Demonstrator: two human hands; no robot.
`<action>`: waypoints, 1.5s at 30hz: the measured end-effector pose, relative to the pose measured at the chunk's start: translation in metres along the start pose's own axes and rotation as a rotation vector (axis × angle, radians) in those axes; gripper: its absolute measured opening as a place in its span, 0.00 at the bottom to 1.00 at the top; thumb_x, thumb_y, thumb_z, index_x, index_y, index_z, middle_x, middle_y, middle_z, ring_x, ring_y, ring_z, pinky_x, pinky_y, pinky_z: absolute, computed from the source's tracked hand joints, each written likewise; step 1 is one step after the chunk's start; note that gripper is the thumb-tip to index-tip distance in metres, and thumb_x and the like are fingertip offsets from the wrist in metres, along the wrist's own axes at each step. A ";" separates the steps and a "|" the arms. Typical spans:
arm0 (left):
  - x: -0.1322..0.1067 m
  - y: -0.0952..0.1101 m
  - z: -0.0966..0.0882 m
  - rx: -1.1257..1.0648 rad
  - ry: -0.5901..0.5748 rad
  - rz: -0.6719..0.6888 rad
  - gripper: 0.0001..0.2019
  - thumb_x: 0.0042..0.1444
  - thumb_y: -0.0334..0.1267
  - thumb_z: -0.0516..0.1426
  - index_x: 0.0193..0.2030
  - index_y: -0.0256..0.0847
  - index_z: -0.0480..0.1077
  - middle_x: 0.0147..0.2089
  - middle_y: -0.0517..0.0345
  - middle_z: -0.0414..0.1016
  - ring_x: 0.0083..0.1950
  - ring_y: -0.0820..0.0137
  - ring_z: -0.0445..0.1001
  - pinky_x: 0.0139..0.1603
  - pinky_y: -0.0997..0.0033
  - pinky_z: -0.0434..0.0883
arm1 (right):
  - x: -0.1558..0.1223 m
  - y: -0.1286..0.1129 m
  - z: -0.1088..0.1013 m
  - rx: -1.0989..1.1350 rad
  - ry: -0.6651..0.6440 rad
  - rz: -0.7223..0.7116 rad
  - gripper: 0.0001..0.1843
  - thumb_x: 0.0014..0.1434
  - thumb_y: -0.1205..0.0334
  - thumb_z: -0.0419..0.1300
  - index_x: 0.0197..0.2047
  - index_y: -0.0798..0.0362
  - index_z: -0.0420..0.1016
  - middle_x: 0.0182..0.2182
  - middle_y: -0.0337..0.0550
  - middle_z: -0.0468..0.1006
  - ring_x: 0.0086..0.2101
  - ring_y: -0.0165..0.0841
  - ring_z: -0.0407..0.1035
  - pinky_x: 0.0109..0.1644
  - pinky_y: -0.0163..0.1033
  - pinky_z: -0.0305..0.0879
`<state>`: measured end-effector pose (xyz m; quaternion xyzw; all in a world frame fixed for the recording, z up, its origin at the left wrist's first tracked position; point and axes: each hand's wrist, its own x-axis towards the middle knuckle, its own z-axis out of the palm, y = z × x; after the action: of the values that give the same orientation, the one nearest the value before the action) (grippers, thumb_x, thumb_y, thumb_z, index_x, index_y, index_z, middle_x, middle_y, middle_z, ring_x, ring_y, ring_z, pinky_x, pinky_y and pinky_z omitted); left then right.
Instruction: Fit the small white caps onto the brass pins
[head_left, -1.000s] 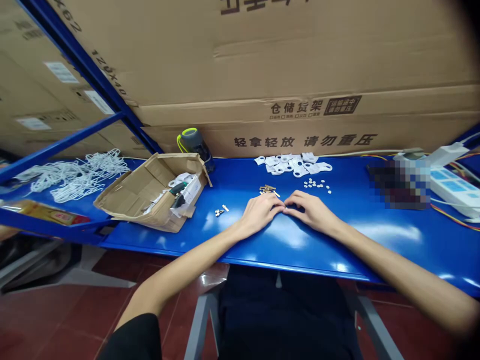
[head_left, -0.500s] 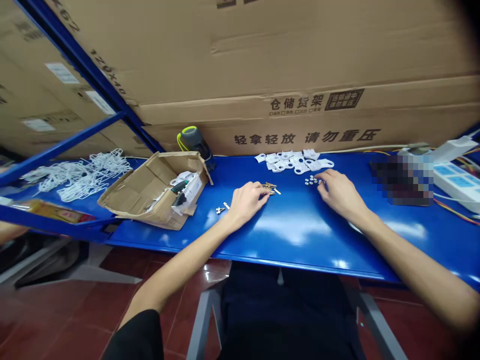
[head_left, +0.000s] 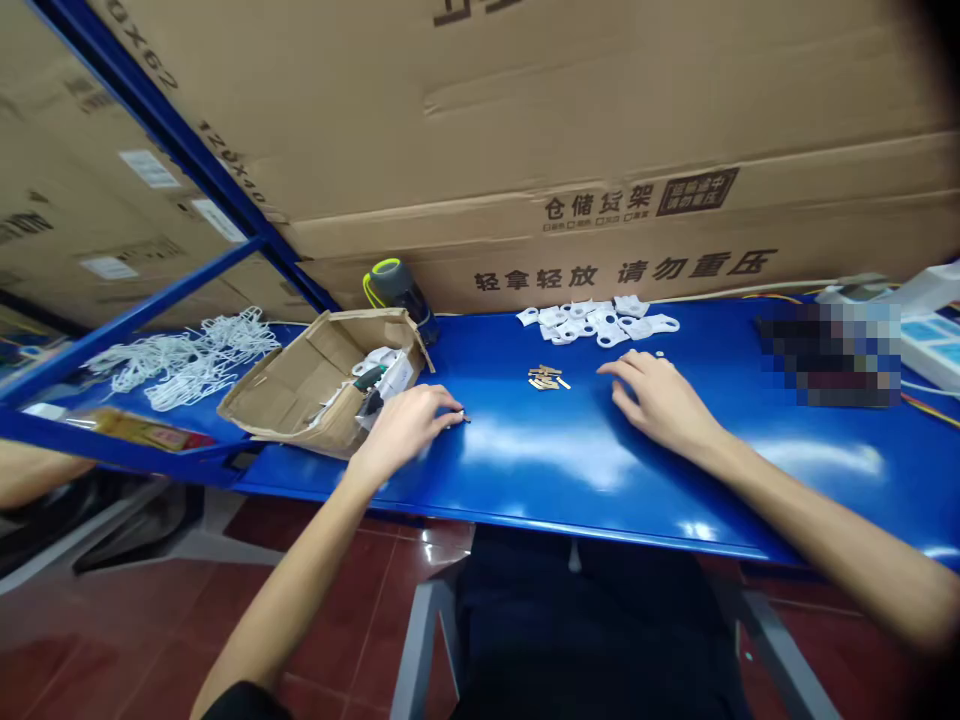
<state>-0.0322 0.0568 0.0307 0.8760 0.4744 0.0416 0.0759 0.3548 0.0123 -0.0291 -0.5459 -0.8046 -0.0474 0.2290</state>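
Your left hand [head_left: 405, 432] has a narrow grip at a tiny metal piece [head_left: 465, 418] on the blue desk [head_left: 570, 500], can't tell if held. Your right hand [head_left: 660, 400] lies wide open, just right of the brass pieces [head_left: 547, 377], below white plastic brackets [head_left: 596, 326].

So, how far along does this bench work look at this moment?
Done: unclear; white parts sit in the open cardboard box, but nothing shows whether they are finished. In hand: the left hand has its fingers at a small metal piece, and the right hand lies open on the blue bench, holding nothing visible. Remaining: a small pile of brass-coloured strips and loose white plastic brackets.
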 end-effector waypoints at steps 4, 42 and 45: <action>0.010 0.017 0.006 -0.041 -0.061 0.021 0.10 0.70 0.42 0.59 0.45 0.45 0.84 0.49 0.56 0.84 0.52 0.61 0.80 0.51 0.67 0.72 | 0.000 -0.005 0.001 0.070 -0.029 -0.027 0.17 0.72 0.63 0.51 0.56 0.53 0.77 0.48 0.53 0.80 0.48 0.47 0.74 0.52 0.51 0.68; 0.023 0.061 0.040 -0.002 0.315 0.072 0.16 0.75 0.48 0.53 0.51 0.47 0.81 0.52 0.56 0.81 0.52 0.65 0.78 0.48 0.69 0.71 | 0.000 0.004 -0.013 0.102 0.107 0.045 0.19 0.68 0.66 0.50 0.58 0.51 0.72 0.43 0.52 0.80 0.44 0.48 0.76 0.51 0.52 0.72; -0.016 0.033 0.027 0.082 0.340 -0.106 0.15 0.71 0.51 0.57 0.51 0.48 0.81 0.52 0.55 0.81 0.53 0.61 0.78 0.48 0.67 0.72 | 0.000 -0.002 -0.013 0.133 0.089 0.038 0.19 0.69 0.65 0.50 0.59 0.50 0.72 0.44 0.52 0.80 0.45 0.48 0.76 0.51 0.52 0.72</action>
<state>-0.0101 0.0235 0.0095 0.8325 0.5272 0.1656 -0.0391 0.3577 0.0071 -0.0172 -0.5420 -0.7845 -0.0138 0.3011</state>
